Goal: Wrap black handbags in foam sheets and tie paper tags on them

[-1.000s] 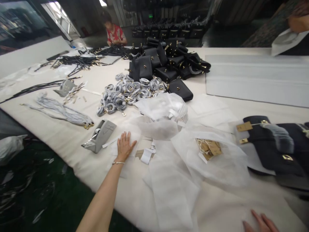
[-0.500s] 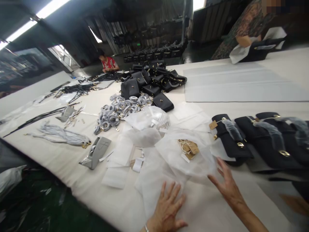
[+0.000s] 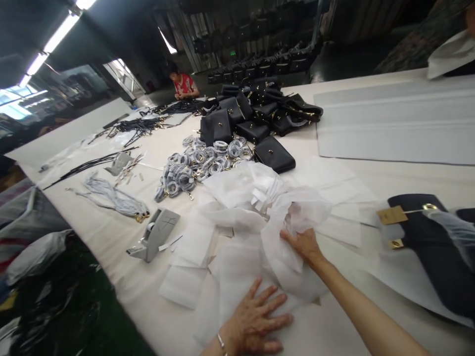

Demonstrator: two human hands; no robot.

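My left hand [image 3: 258, 319] lies flat with spread fingers on thin white packing sheets [image 3: 237, 269], a bracelet at its wrist. My right hand [image 3: 306, 247] has its fingers closed on a crumpled, translucent white bag [image 3: 278, 237], which stands bunched up. The brown paper tags inside that bag are hidden now. Just beyond it lies another white bag [image 3: 233, 183] with small white slips. To the right, a black handbag [image 3: 426, 247] with a brown tag [image 3: 391, 215] and a wrapped handle rests on a white sheet.
A grey tape dispenser [image 3: 158, 232] stands left, near bundled wrapped straps [image 3: 115, 198]. Coiled grey-wrapped straps [image 3: 185, 173] and piled black bags [image 3: 237, 113] lie farther back. A grey board [image 3: 393, 123] covers the back right. A person in red [image 3: 184, 85] sits at the far end.
My right hand has moved left and closed on the bag, folding it up over the tags. My left hand stays nearly in place. The view has swung left, pushing the handbags rightward.
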